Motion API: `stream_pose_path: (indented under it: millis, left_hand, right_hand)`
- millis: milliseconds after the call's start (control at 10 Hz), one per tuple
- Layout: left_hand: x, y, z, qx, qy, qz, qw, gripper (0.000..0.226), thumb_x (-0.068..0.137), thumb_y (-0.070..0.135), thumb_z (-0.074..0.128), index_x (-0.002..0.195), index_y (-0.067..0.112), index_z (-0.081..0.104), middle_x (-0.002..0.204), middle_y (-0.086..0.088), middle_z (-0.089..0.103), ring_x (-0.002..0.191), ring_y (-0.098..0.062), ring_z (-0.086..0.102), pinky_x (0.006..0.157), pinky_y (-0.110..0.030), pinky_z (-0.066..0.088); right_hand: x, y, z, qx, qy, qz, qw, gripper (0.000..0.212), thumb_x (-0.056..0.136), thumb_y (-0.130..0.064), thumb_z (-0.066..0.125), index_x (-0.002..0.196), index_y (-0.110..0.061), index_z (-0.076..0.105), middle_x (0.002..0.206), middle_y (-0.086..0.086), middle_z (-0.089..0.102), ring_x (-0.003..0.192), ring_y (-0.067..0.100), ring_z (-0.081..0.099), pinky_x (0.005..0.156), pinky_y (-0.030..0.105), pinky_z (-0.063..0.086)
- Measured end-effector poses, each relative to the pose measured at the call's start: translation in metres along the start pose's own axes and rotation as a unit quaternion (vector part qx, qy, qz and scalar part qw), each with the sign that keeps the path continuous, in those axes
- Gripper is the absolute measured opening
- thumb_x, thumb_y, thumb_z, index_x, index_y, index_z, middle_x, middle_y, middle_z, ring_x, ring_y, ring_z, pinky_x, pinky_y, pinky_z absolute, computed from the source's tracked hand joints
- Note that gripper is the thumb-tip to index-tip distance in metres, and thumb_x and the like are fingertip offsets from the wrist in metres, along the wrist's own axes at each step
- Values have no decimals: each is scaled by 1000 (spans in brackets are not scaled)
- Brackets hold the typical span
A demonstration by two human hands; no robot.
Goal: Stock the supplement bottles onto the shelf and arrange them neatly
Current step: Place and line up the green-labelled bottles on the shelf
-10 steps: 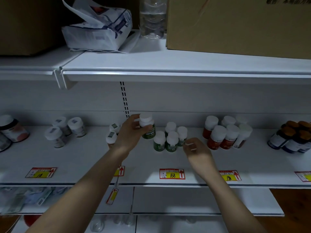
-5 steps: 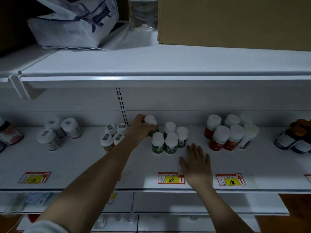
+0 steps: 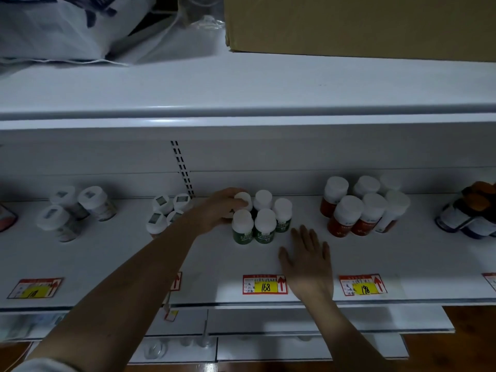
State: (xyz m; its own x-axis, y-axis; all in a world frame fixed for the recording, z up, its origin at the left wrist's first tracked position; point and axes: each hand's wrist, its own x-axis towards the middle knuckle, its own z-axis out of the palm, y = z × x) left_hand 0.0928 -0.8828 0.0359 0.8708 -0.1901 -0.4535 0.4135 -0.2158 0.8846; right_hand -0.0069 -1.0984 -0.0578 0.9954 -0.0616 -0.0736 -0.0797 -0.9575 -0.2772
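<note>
A white-capped green supplement bottle (image 3: 243, 201) is gripped by the left hand (image 3: 220, 208) at the back-left of the green cluster; it is best seated upright, flush with its neighbours. The right hand (image 3: 308, 261) lies flat, fingers spread, on the white shelf (image 3: 107, 253).

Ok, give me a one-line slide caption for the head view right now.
Left hand sets a green-label bottle into the back row of its cluster while the right hand rests flat on the shelf.
</note>
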Motion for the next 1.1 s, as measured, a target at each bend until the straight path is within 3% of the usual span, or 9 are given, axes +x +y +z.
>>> stream_pose_path:
  millis: [100, 200, 300, 400, 600, 800, 900, 1000, 1100]
  left_hand:
    - [1, 5, 1, 67, 7, 24, 997, 37, 98, 19, 61, 134, 20, 55, 131, -6, 59, 116, -20, 58, 102, -38, 48]
    - [9, 14, 4, 188, 29, 96, 977, 48, 92, 12, 69, 137, 14, 54, 135, -7, 56, 120, -19, 54, 96, -32, 47]
    - [19, 24, 7, 314, -5, 141, 939, 49, 88, 14, 72, 134, 15, 57, 135, -5, 59, 122, -18, 56, 100, -33, 47]
    - [24, 29, 11, 368, -33, 143, 918, 51, 86, 18, 76, 133, 17, 58, 130, 0, 61, 117, -16, 58, 95, -29, 47]
    - [29, 28, 18, 392, -27, 160, 905, 43, 86, 24, 77, 125, 21, 60, 126, 0, 63, 112, -18, 59, 90, -28, 45]
    - [29, 29, 19, 351, 33, 172, 920, 35, 88, 16, 74, 120, 13, 62, 123, -6, 65, 110, -22, 59, 85, -28, 43]
    - [19, 42, 14, 253, 65, 197, 945, 38, 89, 13, 73, 123, 7, 58, 120, -8, 63, 107, -19, 58, 77, -15, 46]
    - [-5, 61, 13, 166, 84, 231, 955, 37, 92, 10, 68, 126, 3, 54, 115, -7, 59, 102, -15, 58, 76, -8, 46]
    - [-36, 72, 10, 111, 91, 242, 960, 35, 94, 15, 66, 127, 12, 54, 116, -6, 63, 99, -14, 61, 84, -23, 49]
  right_hand:
    - [1, 0, -1, 3, 0, 1, 1000, 93, 77, -64, -8, 158, -23, 15, 167, -1, 6, 154, 20, 1, 124, 43, -2]
    - [1, 1, -1, 7, -2, -1, 1000, 93, 77, -64, -8, 158, -24, 13, 167, -1, 4, 154, 19, 0, 124, 43, -3]
    - [0, 1, -1, 17, -2, -2, 1000, 91, 79, -64, -5, 158, -24, 15, 167, -1, 6, 154, 19, 0, 124, 42, -4]
    - [1, 2, -1, 17, -2, -1, 1000, 82, 87, -62, 5, 158, -24, 17, 167, 0, 6, 154, 19, 1, 124, 43, -4]
    - [0, 2, -1, 22, -1, -3, 1000, 89, 81, -64, -3, 158, -23, 16, 167, -1, 7, 154, 20, 1, 124, 43, -3]
    - [1, 1, -4, 15, -15, 0, 1000, 74, 94, -61, 11, 158, -24, 12, 167, -1, 3, 154, 19, -2, 124, 42, -4]
    - [1, 1, -5, 16, -19, 1, 1000, 66, 101, -55, 24, 158, -24, 10, 167, -2, 1, 154, 19, -3, 124, 42, -5]
    - [1, 1, -5, 18, -21, 1, 1000, 66, 102, -54, 25, 159, -23, 10, 167, -2, 0, 154, 18, -4, 124, 42, -5]
    - [0, 1, -5, 32, -15, 2, 999, 65, 102, -53, 28, 158, -24, 13, 167, -2, 3, 154, 17, -2, 124, 41, -5]
